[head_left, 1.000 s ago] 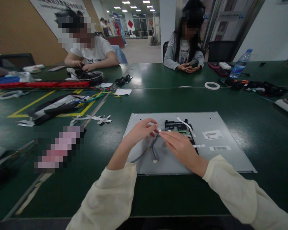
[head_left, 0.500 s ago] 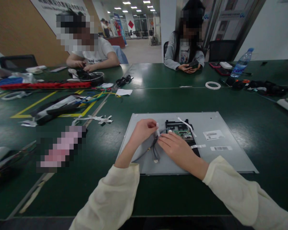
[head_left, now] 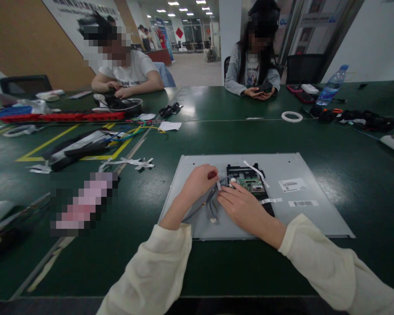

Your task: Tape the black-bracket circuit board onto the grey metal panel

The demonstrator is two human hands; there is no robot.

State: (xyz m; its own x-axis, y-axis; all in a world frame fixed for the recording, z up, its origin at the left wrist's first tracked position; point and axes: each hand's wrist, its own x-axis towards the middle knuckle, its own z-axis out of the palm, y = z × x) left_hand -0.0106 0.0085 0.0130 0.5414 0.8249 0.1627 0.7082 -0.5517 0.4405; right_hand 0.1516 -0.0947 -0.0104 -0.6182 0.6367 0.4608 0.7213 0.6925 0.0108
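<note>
A grey flat panel [head_left: 315, 218] lies back side up on the green table. On it sits a black bracket with a green circuit board [head_left: 248, 183]. My left hand [head_left: 199, 181], fingers curled in a pinch, grips the upper end of a short strip of white tape [head_left: 218, 185]. My right hand [head_left: 244, 204] comes in from the right, its fingertips closed on the grey cable [head_left: 212, 202] where the tape meets it. The cable's white connector [head_left: 213, 220] rests on the panel. Other tape strips [head_left: 272, 201] cling to the bracket's right side.
Left of the panel are crossed tape strips [head_left: 141, 163], a pink, blurred-out object [head_left: 87, 203] and a black-and-white bundle [head_left: 82, 148]. A tape roll [head_left: 292, 117] and a water bottle [head_left: 333, 85] stand farther off at right. Two people sit across the table.
My left hand has shifted slightly right and its fingers have turned inward. The tape strip sits lower, closer to the cable. My right hand has barely moved.
</note>
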